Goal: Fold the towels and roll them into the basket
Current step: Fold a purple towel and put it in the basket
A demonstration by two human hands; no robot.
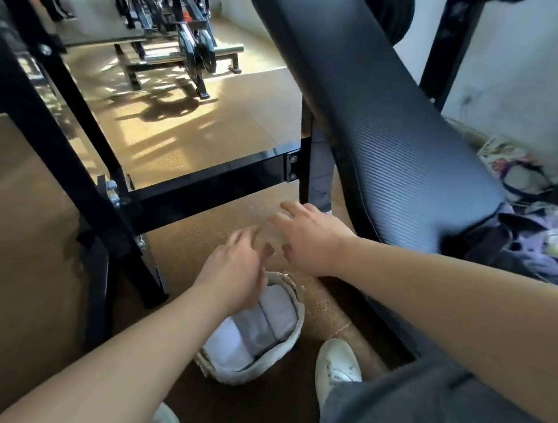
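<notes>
1. Both hands hang above the floor just past the basket (293, 323). The left hand (236, 274) has loosely curled fingers with nothing in them; the right hand (310, 239) is spread open, also empty.
2. The pale rolled towels (263, 322) stand packed inside the basket, near the person's white shoe (336, 363).
3. More cloth (540, 244) lies heaped on the right, beyond the black bench pad (400, 155).
4. Risk, as I judge it: the left forearm crosses low over the rim, so a careless sweep could tip the basket and loosen the rolls.
</notes>
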